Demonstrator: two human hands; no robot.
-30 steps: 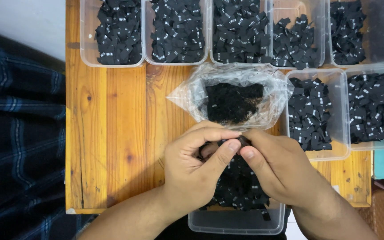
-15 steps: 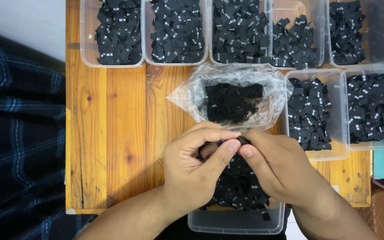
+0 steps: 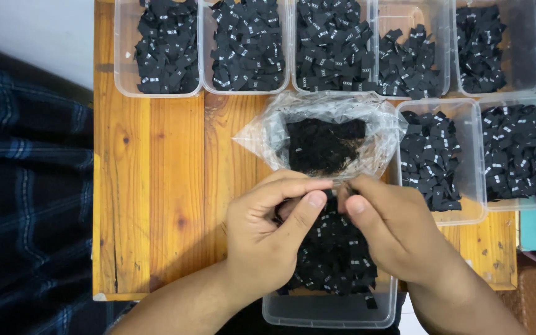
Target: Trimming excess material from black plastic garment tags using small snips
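I pinch a small black fabric tag (image 3: 336, 193) between the fingertips of my left hand (image 3: 268, 248) and my right hand (image 3: 398, 236), both closed on it just above the clear tub (image 3: 330, 313) of tags nearest me, so strays drop back in. The open plastic bag (image 3: 324, 133) lies just beyond on the wooden surface (image 3: 162, 186), with filled tubs (image 3: 156, 49) lined up behind within reach.

I see black fabric labels (image 3: 333, 257) with small white marks, filling clear plastic tubs (image 3: 159, 46). The table (image 3: 156, 186) is orange-brown wood; dark blue plaid cloth (image 3: 26, 205) fills the frame's left.
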